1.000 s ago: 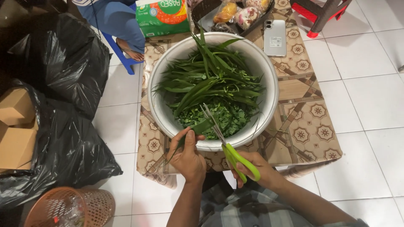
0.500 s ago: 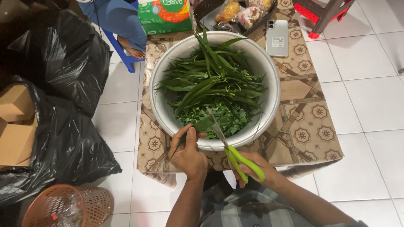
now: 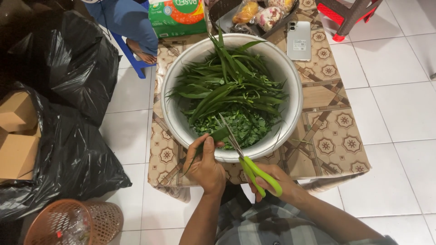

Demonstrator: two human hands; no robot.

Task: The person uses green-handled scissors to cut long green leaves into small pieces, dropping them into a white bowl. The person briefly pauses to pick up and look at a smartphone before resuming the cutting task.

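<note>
A big metal bowl (image 3: 290, 86) on a low patterned table (image 3: 327, 136) holds long green leaves (image 3: 227, 86) and a heap of cut leaf pieces (image 3: 247, 127) at its near side. My left hand (image 3: 206, 165) pinches a bundle of leaves (image 3: 218, 134) over the bowl's near rim. My right hand (image 3: 277, 183) grips green-handled scissors (image 3: 247, 161); their blades are parted beside the bundle's end.
A phone (image 3: 299, 41), a tray of wrapped snacks (image 3: 254, 13) and a green packet (image 3: 177, 17) lie at the table's far end. Black plastic bags (image 3: 68, 113) and cardboard boxes (image 3: 18, 136) stand left, an orange basket (image 3: 72, 222) near left, a red stool (image 3: 349, 13) far right.
Both hands stayed at the bowl's near rim. The left hand has pushed the leaf bundle a little further toward the scissor blades, which remain over the cut pieces.
</note>
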